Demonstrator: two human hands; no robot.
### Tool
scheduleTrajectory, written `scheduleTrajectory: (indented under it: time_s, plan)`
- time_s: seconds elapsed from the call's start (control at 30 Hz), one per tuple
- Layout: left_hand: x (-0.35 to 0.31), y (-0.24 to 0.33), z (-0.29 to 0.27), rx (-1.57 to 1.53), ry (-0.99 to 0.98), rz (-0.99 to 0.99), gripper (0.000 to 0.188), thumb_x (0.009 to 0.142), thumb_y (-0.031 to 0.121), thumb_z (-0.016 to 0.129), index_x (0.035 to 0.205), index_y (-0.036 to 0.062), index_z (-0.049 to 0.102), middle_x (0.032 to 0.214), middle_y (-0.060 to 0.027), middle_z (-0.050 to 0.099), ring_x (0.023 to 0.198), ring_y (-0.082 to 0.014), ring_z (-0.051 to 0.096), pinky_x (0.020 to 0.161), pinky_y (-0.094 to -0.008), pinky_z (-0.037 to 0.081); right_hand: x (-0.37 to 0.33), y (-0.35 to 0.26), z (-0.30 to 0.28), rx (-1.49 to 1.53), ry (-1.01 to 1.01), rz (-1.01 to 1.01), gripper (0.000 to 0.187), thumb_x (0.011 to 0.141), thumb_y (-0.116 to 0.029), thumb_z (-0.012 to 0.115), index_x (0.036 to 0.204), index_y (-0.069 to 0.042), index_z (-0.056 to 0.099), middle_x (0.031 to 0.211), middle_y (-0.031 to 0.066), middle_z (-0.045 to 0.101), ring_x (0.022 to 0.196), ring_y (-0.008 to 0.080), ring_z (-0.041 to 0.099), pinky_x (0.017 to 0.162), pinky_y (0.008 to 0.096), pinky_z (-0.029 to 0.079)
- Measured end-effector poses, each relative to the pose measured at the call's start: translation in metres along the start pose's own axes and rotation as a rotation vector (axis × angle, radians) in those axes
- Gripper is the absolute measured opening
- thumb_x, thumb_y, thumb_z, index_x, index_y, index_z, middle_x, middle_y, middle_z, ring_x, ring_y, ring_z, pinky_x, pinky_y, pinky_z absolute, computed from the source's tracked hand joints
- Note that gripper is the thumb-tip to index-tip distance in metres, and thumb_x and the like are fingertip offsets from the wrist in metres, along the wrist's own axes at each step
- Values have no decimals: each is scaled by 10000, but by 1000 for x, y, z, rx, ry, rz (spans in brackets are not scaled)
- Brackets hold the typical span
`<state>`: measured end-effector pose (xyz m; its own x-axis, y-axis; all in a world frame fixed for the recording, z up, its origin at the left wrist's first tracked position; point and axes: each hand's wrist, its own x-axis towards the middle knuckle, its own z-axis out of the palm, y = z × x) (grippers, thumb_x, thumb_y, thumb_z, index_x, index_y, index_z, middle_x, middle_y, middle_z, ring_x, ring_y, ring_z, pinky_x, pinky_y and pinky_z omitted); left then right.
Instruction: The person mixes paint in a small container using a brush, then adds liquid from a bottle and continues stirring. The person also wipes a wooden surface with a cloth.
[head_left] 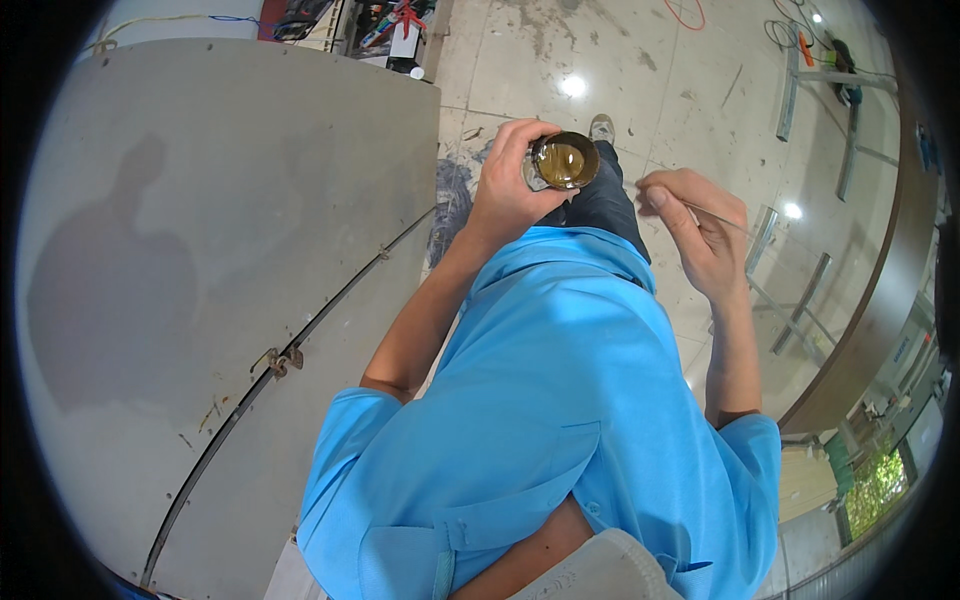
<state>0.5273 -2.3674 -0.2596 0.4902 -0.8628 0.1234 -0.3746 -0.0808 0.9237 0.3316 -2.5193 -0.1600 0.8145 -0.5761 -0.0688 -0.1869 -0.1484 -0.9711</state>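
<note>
The head view shows us a round jar [567, 142] of glossy amber liquid [560, 164] in front of the wearer's body, above the dark trousers [612, 212]. Our left hand [510, 180] is curled around the jar's left side, closed as far as its width allows, with the mouth turned up toward us. Our right hand [700, 222] is nearly closed, thumb and bent fingers pinching a thin rod [724, 221]. The rod's long axis runs across the view, sloping gently down to the right; its left end points broadly toward the jar, though we cannot tell exactly where that tip stops. From the right hand, the jar lies to the left and slightly farther from the body, near but apart, with a trouser leg showing between. The left hand already touches the jar, so the right is the farther one. A grey panel [290, 190] stands at left; metal frames [790, 105] lie at right on the tiled floor [690, 60].
</note>
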Motion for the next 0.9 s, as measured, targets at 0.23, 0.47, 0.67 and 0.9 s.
scheduleTrajectory:
  time_s: [0.23, 0.47, 0.67, 0.9]
  plan:
    - [2, -1, -6, -1, -4, -14, 659, 700, 41, 917, 1296, 49, 634, 1278, -138, 613, 1194, -315, 642, 1039, -414, 534, 8, -3, -1, -91, -47, -110, 131, 1013, -94, 710, 1081, 4, 766, 909, 116, 739, 734, 239, 692, 665, 349, 539]
    - [5, -1, -9, 3, -20, -30, 652, 706, 36, 905, 1299, 53, 635, 1278, -132, 611, 1189, -316, 645, 1025, -416, 542, 20, -13, 2, -274, -87, -116, 89, 997, -49, 702, 1061, -25, 759, 903, 114, 721, 748, 257, 682, 651, 355, 520]
    - [7, -4, -11, -3, -24, -30, 649, 709, 50, 912, 1301, 54, 646, 1287, -133, 616, 1189, -306, 649, 1025, -412, 539, 28, -19, 5, -429, -75, -154, 77, 994, -76, 718, 1051, -44, 759, 897, 104, 721, 767, 271, 695, 662, 358, 536]
    - [5, -2, -9, -5, -11, -43, 653, 706, 53, 922, 1305, 50, 663, 1296, -129, 635, 1198, -291, 657, 1045, -397, 534, 29, -17, 6, -429, -79, -144, 101, 988, -111, 741, 1040, -26, 759, 883, 110, 724, 736, 268, 698, 654, 354, 540]
